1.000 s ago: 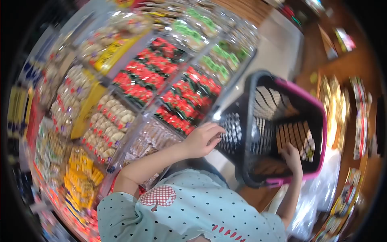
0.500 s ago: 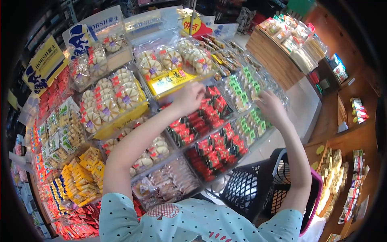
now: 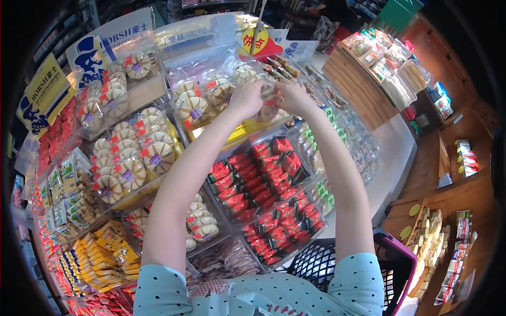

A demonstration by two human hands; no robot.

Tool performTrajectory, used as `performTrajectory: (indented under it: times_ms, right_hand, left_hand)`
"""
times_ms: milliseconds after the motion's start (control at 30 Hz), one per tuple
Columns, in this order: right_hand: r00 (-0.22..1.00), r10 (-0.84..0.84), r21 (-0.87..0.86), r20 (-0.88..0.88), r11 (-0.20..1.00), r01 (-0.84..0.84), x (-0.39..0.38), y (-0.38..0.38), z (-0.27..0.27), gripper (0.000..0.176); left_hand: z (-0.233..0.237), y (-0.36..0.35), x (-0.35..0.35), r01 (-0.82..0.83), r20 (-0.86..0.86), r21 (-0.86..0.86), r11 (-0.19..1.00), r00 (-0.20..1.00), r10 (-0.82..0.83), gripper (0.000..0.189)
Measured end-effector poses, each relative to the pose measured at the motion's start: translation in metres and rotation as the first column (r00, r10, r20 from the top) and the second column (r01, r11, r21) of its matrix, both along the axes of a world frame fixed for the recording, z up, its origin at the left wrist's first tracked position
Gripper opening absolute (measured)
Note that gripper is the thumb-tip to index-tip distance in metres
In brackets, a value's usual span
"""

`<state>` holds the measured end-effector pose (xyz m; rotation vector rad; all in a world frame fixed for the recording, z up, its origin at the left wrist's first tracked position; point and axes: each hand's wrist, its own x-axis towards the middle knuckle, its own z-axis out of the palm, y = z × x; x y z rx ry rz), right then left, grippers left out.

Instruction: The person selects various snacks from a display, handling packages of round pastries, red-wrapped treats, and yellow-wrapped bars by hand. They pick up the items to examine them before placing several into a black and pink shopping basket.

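Note:
My left hand (image 3: 247, 100) and my right hand (image 3: 293, 98) are close together above the right part of a bin of round wrapped pastries (image 3: 193, 108). The fingers of both hands are curled in. A clear-wrapped pastry (image 3: 269, 109) shows between and just below them, but what the fingertips grip is hidden. A yellow label (image 3: 234, 132) runs along the bin's front, partly behind my left wrist. Below my forearms are bins of red-and-black wrapped snacks (image 3: 253, 179).
Green-labelled packets (image 3: 310, 138) fill the bin to the right. More round pastries (image 3: 132, 152) and yellow packets (image 3: 105, 247) are at left. A dark shopping basket with a pink rim (image 3: 403, 247) is beside my right elbow. A wooden display (image 3: 358, 87) stands beyond the aisle.
My right hand has moved left and up from the green-labelled packets to beside my left hand. My left hand has moved up from the red snacks to the pastry bin. The view has shifted slightly.

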<state>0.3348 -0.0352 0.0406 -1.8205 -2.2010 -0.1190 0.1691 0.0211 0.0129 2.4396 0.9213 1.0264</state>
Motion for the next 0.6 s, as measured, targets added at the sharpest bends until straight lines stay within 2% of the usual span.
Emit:
performTrajectory:
  times_ms: [100,167,233,300,367,400,467,500,533,567,600]
  right_hand:
    - [1.000,-0.006,-0.006,-0.023,1.000,0.006,0.002,-0.006,0.000,0.027]
    - [0.999,0.013,-0.003,-0.035,1.000,-0.013,0.003,-0.011,0.000,0.031]
    - [0.977,0.041,0.073,0.208,0.996,-0.058,0.003,-0.018,-0.004,0.040]
    - [0.972,0.018,0.053,0.235,0.998,-0.031,0.005,-0.022,-0.007,0.041]
    - [0.976,0.062,0.031,0.207,0.997,-0.070,0.007,-0.027,-0.004,0.037]
    - [0.977,0.093,0.113,0.194,0.987,-0.116,0.009,-0.033,-0.001,0.030]
    - [0.982,0.091,0.165,0.165,0.979,-0.118,0.014,-0.047,0.007,0.028]
    - [0.987,0.088,0.212,0.135,0.970,-0.116,0.015,-0.055,0.013,0.026]
    - [0.983,0.099,0.286,0.155,0.948,-0.141,0.017,-0.062,0.016,0.028]
    - [0.983,0.099,0.287,0.156,0.947,-0.141,0.019,-0.067,0.017,0.028]
    - [0.985,0.087,0.313,0.151,0.941,-0.131,0.021,-0.072,0.018,0.029]
  left_hand:
    - [0.002,0.004,0.005,0.033,0.001,-0.051,0.998,0.999,-0.033,0.020]
    - [0.007,0.007,0.009,0.033,-0.083,-0.031,0.999,0.996,-0.036,0.023]
    - [0.012,0.009,0.014,0.010,-0.117,-0.066,0.998,0.993,-0.018,0.021]
    - [0.020,0.008,0.020,-0.009,-0.152,-0.098,0.995,0.988,-0.006,0.019]
    - [0.030,0.005,0.024,-0.056,-0.335,-0.129,0.990,0.942,0.010,0.021]
    - [0.032,0.005,0.027,-0.059,-0.333,-0.125,0.990,0.943,0.014,0.021]
    - [0.033,0.003,0.030,-0.053,-0.485,-0.021,0.998,0.874,0.036,0.020]
    - [0.028,0.002,0.031,-0.056,-0.484,-0.020,0.998,0.874,0.039,0.020]
    - [0.022,0.000,0.032,-0.045,-0.462,0.065,0.997,0.884,0.070,0.020]
    - [0.016,-0.002,0.033,-0.034,-0.437,0.151,0.988,0.894,0.097,0.021]
    - [0.013,-0.005,0.035,-0.034,-0.435,0.153,0.988,0.895,0.098,0.021]
